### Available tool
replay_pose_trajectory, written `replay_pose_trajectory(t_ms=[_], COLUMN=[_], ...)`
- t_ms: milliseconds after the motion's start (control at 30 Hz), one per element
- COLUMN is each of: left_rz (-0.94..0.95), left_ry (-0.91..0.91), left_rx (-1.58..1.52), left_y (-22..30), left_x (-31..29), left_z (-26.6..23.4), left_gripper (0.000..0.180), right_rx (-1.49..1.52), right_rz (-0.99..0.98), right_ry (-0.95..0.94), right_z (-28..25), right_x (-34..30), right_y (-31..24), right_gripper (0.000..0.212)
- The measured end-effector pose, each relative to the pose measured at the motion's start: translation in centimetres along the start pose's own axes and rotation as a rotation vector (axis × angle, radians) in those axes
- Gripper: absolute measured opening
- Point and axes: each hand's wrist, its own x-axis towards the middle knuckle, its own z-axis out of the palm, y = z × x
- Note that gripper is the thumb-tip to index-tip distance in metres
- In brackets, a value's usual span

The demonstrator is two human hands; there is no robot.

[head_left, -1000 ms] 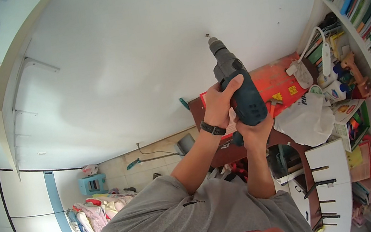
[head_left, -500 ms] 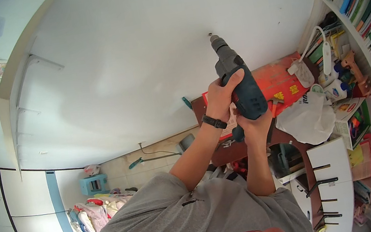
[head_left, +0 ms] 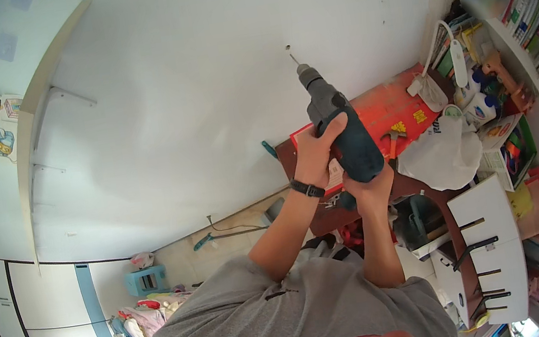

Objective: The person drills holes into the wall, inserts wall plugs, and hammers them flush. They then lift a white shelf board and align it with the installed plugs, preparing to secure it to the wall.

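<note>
Drill (head_left: 357, 150) lies in left grip (head_left: 314, 156) and, seemingly, right grip (head_left: 372, 193)

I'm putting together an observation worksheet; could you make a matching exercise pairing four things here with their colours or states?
Things:
1. power drill
2. wristband
3. plastic stool
4. plastic bag

Colours or states:
A. light blue
B. white and crumpled
C. gripped by left hand and right hand
D. black and worn

Pairs: 1-C, 2-D, 3-A, 4-B
</note>
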Motion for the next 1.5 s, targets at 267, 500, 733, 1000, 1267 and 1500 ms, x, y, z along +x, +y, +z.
replay_pose_trajectory(t_ms=[267,500,733,1000,1267,1500], left_rz=[-0.114,-0.407,-0.309,-0.191,-0.06,-0.116], left_ry=[-0.138,-0.121,-0.107,-0.131,-0.159,-0.101], left_rx=[0.087,0.307,0.676,0.9,1.058,1.017], left_y=[-4.1,-14.8,-19.0,-17.1,-17.1,-17.2], left_x=[-5.5,-1.9,3.1,8.4,10.9,9.2], left_z=[-1.5,-7.4,-10.8,-16.6,-21.3,-21.8], left_gripper=[0.047,0.049,0.061,0.079,0.092,0.098], right_rx=[0.052,0.004,0.103,-0.189,-0.665,-1.039], right_rz=[0.03,0.345,0.456,0.398,0.152,0.01], right_ry=[-0.07,-0.101,-0.228,-0.101,-0.005,-0.078], right_z=[-4.5,-7.3,-9.1,-14.1,-12.8,-3.1], right_x=[-8.3,-12.3,-10.6,-8.3,-3.1,7.5], right_y=[4.1,12.8,17.4,21.1,22.6,25.3], right_gripper=[0.076,0.079,0.069,0.036,0.023,0.024])
